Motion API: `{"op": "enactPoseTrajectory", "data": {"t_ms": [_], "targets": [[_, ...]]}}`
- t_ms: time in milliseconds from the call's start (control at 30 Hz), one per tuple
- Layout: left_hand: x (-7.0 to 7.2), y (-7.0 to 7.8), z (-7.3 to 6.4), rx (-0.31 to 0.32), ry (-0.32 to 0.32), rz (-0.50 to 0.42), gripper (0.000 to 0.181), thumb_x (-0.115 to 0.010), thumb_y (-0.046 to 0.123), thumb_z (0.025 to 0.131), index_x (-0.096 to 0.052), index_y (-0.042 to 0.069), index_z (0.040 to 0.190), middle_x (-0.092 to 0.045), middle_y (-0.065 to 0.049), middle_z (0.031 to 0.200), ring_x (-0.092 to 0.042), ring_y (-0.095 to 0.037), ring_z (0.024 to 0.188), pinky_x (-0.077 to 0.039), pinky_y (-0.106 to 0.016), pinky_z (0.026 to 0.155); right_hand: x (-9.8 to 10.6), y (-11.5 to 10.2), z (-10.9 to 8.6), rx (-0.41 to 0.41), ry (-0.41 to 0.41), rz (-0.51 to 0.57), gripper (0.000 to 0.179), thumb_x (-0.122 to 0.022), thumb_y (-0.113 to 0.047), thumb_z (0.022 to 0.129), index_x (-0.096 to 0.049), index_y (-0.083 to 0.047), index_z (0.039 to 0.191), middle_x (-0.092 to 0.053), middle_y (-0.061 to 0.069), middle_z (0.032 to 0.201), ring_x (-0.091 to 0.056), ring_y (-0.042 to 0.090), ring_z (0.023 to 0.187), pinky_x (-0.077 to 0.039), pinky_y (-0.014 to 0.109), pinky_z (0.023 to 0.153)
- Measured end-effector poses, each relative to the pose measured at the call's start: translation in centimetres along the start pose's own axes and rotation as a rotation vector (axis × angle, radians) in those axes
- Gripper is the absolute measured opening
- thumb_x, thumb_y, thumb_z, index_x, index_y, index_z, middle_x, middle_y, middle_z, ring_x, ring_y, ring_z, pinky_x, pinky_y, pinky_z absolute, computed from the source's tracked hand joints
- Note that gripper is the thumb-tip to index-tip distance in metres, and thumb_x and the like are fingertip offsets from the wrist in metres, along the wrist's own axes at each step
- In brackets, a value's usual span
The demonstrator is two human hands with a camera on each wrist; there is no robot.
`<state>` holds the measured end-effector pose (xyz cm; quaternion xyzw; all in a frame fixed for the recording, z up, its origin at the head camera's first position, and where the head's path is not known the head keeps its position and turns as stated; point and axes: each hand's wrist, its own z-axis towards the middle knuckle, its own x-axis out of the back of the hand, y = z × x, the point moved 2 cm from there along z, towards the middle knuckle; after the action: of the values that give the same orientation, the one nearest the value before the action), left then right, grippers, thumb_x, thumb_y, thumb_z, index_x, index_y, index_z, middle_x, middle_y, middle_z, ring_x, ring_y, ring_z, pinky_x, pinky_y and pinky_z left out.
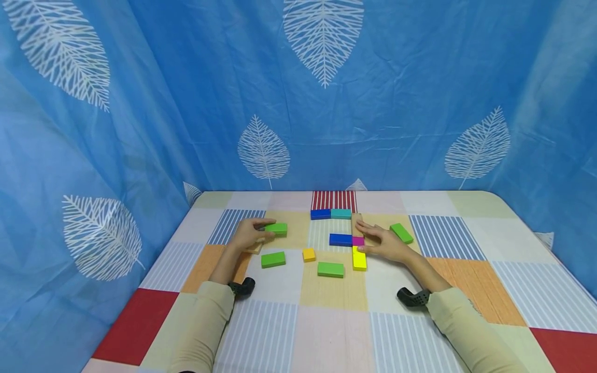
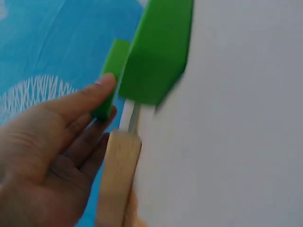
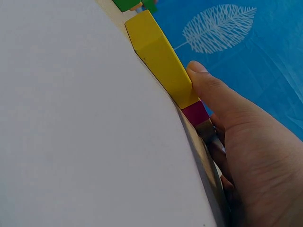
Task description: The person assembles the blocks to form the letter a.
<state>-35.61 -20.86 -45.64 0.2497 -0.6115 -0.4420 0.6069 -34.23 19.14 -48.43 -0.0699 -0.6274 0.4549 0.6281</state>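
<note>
My left hand [image 1: 246,235] pinches a green block [image 1: 278,229] between thumb and fingers at the left of the table. A wooden block [image 1: 254,248] lies partly hidden beneath this hand. My right hand [image 1: 386,244] rests along a column of blocks, its fingers reaching a wooden block [image 1: 356,219] and its thumb touching the yellow block [image 1: 359,260]. Between those two sits a small magenta block [image 1: 357,241]. A blue block [image 1: 340,240] meets the column from the left. Farther back, another blue block [image 1: 320,214] and a teal block [image 1: 341,213] lie end to end.
Loose green blocks lie at the left [image 1: 273,259], front [image 1: 330,269] and right [image 1: 401,233] of the arrangement. An orange cube [image 1: 309,255] stands between the two nearer ones. Behind the patchwork-covered table [image 1: 331,336] hangs a blue curtain [image 1: 401,93].
</note>
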Motion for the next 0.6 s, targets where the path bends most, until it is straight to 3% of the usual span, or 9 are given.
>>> {"op": "enactPoseTrajectory", "data": {"t_ms": [167,367,600], "targets": [[-2.0,2.2,0.5,-0.053,-0.008,-0.021,0.041,-0.076,0.015,0.076,-0.066,0.006,0.115,-0.063,-0.005,0.115,-0.054,-0.024,0.113,-0.046,-0.035,0.092,0.1,0.0,0.0,0.009,-0.001,-0.001,0.073,-0.071,-0.043,0.079,-0.042,-0.014,0.14,-0.032,0.004,0.146,-0.021,0.038,0.134,-0.013,0.051,0.11],[-5.4,4.3,1.0,-0.11,0.003,0.029,0.041,-0.077,0.018,0.076,-0.067,0.006,0.113,-0.065,-0.005,0.112,-0.057,-0.023,0.11,-0.047,-0.032,0.09,0.1,-0.1,0.0,0.014,0.004,-0.001,0.073,-0.071,-0.042,0.079,-0.043,-0.013,0.139,-0.033,0.005,0.145,-0.022,0.038,0.134,-0.014,0.051,0.11],[-8.3,5.4,1.3,-0.109,-0.034,0.009,0.037,-0.074,0.013,0.078,-0.067,0.009,0.114,-0.064,-0.006,0.114,-0.057,-0.022,0.11,-0.049,-0.027,0.087,0.1,-0.1,0.0,0.009,0.002,-0.004,0.073,-0.071,-0.043,0.079,-0.042,-0.013,0.139,-0.033,0.005,0.146,-0.021,0.042,0.133,-0.014,0.056,0.108]]}}
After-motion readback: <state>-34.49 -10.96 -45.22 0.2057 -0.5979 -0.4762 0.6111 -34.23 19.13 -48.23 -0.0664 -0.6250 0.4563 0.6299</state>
